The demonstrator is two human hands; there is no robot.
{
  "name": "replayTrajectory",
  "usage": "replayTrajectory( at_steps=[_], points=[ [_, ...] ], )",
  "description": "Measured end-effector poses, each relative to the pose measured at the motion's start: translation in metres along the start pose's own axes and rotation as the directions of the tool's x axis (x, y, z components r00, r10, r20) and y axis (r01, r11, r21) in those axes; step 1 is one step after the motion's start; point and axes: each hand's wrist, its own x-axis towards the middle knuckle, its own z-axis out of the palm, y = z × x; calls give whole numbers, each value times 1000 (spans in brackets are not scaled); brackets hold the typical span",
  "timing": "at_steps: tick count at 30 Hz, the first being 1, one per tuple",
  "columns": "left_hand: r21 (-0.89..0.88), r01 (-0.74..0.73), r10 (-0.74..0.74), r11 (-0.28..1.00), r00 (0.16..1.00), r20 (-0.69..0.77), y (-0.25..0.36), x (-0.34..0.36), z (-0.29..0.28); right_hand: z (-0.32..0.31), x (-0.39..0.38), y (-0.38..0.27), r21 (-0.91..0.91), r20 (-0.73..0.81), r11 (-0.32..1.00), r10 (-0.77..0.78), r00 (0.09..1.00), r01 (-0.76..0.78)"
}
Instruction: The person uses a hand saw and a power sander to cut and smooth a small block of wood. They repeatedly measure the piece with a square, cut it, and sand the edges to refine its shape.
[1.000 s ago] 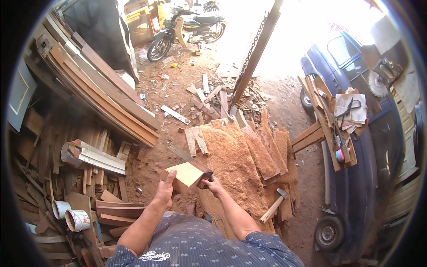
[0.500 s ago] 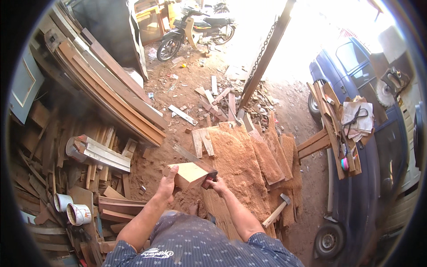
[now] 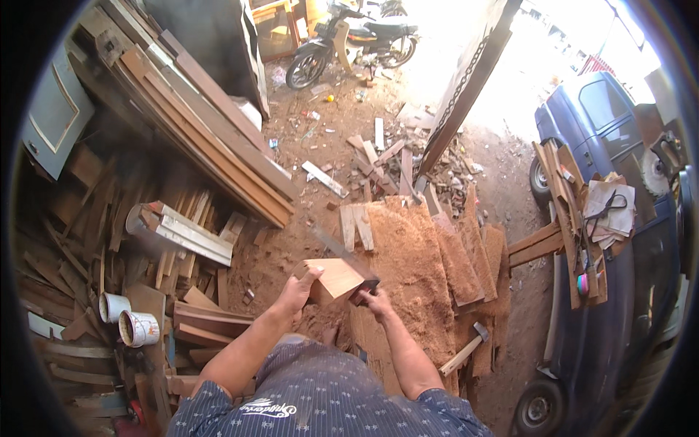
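My left hand (image 3: 294, 293) grips the left side of a pale wooden block (image 3: 335, 275), its thumb on the upper face. On the block's right, my right hand (image 3: 374, 301) is closed round the dark handle of a handsaw (image 3: 336, 246). The saw's blade points up and to the left beyond the block; part of it is hidden behind the wood. Just right of my hands lies a workbench of boards (image 3: 405, 255) thick with sawdust. A hammer (image 3: 466, 349) with a pale wooden handle rests at its right side.
Long planks (image 3: 196, 138) and scrap timber (image 3: 80, 255) fill the left, with two white buckets (image 3: 138, 329) nearby. A post (image 3: 470, 87) stands ahead, near offcuts and a motorbike (image 3: 353, 40). To the right are a board stand (image 3: 568, 211) and a blue vehicle (image 3: 597, 335).
The view has shifted, so the surroundings sit farther right in the picture. Both hands keep their grips on the block and the saw, with little change between them.
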Motion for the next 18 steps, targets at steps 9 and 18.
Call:
replayTrajectory(
  at_steps=[9,18],
  points=[
    [291,-127,21,948,940,342,9,-11,10,-5,-95,-115,68,44,975,-217,975,214],
    [297,-164,23,941,905,425,-1,-14,50,19,-162,-185,-113,256,948,-262,930,298]
  ],
)
